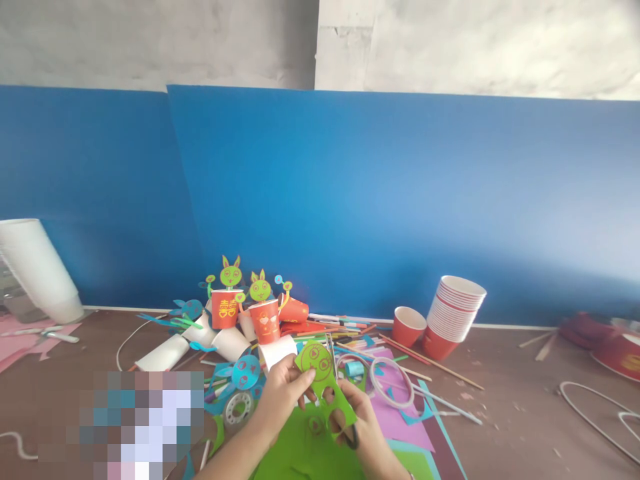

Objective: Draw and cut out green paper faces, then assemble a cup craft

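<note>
My left hand (285, 393) pinches a piece of green paper (316, 361) with a round face drawn on it. Cut-out gaps show along the paper's lower part. In my right hand (363, 417) is a pair of scissors (330, 347), blades pointing up along the right side of the drawn face. The dark handle shows at my right fingers, and part of the scissors is hidden behind the paper. More green paper (285, 443) lies on the table below my hands. A roll of tape (238, 408) lies left of my left wrist.
Red paper cups with green rabbit faces (227, 308) stand behind my hands, among white cups, straws and sticks. A blue paper face (245, 372) lies at left. Purple paper (400, 417) and tape rings (393, 382) are at right. A cup stack (455, 313) leans near the blue panel.
</note>
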Available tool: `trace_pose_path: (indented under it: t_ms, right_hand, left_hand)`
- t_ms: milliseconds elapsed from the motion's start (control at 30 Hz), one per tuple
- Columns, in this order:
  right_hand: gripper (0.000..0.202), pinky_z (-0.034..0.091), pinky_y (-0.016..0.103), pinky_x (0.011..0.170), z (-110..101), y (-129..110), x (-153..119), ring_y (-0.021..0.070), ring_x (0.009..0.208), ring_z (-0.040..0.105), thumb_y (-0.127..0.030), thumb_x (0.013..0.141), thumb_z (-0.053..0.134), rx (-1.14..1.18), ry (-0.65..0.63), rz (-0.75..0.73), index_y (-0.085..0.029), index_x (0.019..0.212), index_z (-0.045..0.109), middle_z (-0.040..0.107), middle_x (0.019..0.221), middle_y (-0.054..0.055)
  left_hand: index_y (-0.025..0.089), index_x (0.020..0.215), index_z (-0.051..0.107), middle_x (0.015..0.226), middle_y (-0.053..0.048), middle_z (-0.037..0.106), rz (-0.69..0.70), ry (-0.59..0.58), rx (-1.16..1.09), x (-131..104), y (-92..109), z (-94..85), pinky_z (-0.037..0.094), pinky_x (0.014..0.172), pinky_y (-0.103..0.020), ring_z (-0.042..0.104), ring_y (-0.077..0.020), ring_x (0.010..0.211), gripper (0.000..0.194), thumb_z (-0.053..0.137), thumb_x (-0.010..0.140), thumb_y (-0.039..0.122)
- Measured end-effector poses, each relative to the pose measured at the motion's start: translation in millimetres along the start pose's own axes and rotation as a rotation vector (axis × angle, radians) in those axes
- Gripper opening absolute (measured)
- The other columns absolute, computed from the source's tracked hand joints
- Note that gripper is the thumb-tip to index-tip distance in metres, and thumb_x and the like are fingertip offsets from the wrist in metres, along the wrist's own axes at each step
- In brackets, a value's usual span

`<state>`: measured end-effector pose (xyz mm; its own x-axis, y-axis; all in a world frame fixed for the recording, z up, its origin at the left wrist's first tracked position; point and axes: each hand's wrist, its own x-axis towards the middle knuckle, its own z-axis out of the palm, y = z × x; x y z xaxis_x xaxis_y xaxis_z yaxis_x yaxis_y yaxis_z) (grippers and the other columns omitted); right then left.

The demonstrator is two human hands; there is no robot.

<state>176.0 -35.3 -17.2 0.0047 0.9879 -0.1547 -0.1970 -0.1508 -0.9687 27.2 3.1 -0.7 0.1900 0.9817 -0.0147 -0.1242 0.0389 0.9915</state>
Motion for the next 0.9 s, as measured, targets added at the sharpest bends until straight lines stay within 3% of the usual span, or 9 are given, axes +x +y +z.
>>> trace_pose_path:
  t_ms: [233, 333, 700, 900]
  right_hand:
    - [0.041, 0.035, 0.017, 0.036, -4.5, 7.2, 3.7, 0.0089, 0.041, 0.047, -0.032, 0.050, 0.081, -0.002, 0.005, -0.016, -0.017, 0.082, 0.062, 0.051, 0.049, -0.006]
    - [0.046, 0.037, 0.018, 0.035, -4.3, 6.7, 3.4, 0.0097, 0.040, 0.049, -0.032, 0.048, 0.083, 0.031, 0.018, -0.003, -0.018, 0.086, 0.062, 0.058, 0.055, -0.004]
    - [0.032, 0.033, 0.015, 0.033, -0.2, -5.1, 1.6, 0.0055, 0.038, 0.048, -0.023, 0.046, 0.080, 0.078, -0.005, 0.021, -0.016, 0.075, 0.067, 0.068, 0.075, 0.001]
    - [0.028, 0.034, 0.014, 0.032, -0.8, -4.2, 3.9, 0.0024, 0.035, 0.042, -0.029, 0.052, 0.078, 0.045, -0.006, 0.031, -0.017, 0.076, 0.068, 0.068, 0.077, 0.001]
  left_hand:
    - [0.017, 0.076, 0.050, 0.055, 0.003, 0.060, -0.016, 0.021, 0.013, 1.9, -2.7, -3.0, 0.037, 0.038, -0.019, 0.059, -0.0134, 0.047, 0.031, 0.067, 0.069, 0.042]
    - [0.018, 0.075, 0.050, 0.053, 0.003, 0.060, -0.022, -0.010, 0.018, 4.2, -4.2, -4.7, 0.037, 0.038, -0.020, 0.057, -0.0130, 0.045, 0.033, 0.068, 0.066, 0.044]
    - [0.017, 0.074, 0.051, 0.053, 0.003, 0.061, -0.060, -0.034, 0.006, -0.6, 9.4, -3.2, 0.038, 0.042, -0.020, 0.056, -0.0114, 0.045, 0.031, 0.070, 0.065, 0.041]
    - [0.017, 0.074, 0.053, 0.052, 0.004, 0.060, -0.056, -0.021, 0.009, 3.6, 6.1, -7.8, 0.039, 0.042, -0.020, 0.054, -0.0109, 0.043, 0.029, 0.070, 0.064, 0.039]
